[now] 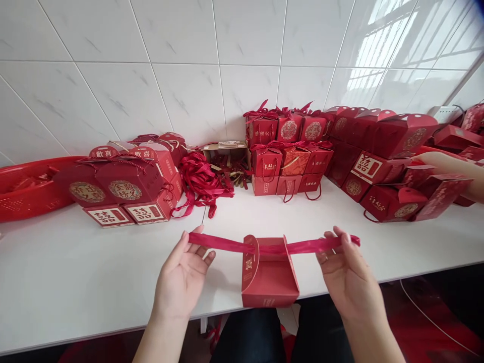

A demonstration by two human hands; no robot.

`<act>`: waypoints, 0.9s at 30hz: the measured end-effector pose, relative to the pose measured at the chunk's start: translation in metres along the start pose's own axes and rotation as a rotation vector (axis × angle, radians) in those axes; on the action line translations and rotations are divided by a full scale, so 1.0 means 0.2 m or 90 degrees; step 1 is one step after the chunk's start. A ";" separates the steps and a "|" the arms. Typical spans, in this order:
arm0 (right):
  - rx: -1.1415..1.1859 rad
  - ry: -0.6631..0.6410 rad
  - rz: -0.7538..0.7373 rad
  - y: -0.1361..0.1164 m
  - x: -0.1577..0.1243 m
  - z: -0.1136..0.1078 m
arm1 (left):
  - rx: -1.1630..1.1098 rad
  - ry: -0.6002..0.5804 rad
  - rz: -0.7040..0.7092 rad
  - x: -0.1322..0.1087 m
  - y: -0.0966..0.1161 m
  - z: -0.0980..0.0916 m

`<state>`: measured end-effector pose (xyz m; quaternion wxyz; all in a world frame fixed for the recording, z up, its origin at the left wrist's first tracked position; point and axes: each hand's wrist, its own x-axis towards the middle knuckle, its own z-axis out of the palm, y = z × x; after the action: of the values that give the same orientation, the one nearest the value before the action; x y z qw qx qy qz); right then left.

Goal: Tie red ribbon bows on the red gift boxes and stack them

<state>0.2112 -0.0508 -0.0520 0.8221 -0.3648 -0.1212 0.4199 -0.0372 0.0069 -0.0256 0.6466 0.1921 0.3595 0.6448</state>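
Observation:
A red paper gift box [269,297] stands at the table's front edge between my hands, its two side flaps raised and its top open. A dark red ribbon [227,244] runs across the box, passing through the flaps. My left hand [185,277] pinches the ribbon's left end between thumb and finger. On the other side, my right hand [351,267] pinches the ribbon near its right end. The ribbon is stretched nearly straight, and both hands are clear of the box itself.
Red gift boxes [130,186] are stacked at the left, beside a red plastic basket [41,199]. A ribbon pile [198,174] lies by an open carton [227,147]. Ribboned boxes [289,159] and more boxes [393,136] stand behind. Another person's arm [451,166] reaches in at right.

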 end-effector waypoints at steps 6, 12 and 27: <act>-0.013 -0.007 -0.118 -0.10 0.00 0.07 | 0.048 -0.076 0.133 -0.03 0.07 0.07; -0.069 -0.088 -0.186 -0.17 0.01 0.18 | 0.125 -0.154 0.240 -0.05 0.12 0.19; -0.189 -0.292 -0.237 -0.29 -0.03 0.51 | 0.250 -0.370 0.380 -0.09 0.21 0.55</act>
<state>0.1905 -0.0253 0.0610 0.7740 -0.3484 -0.4275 0.3111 0.0133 0.0176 0.0816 0.4582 0.5787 0.2076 0.6419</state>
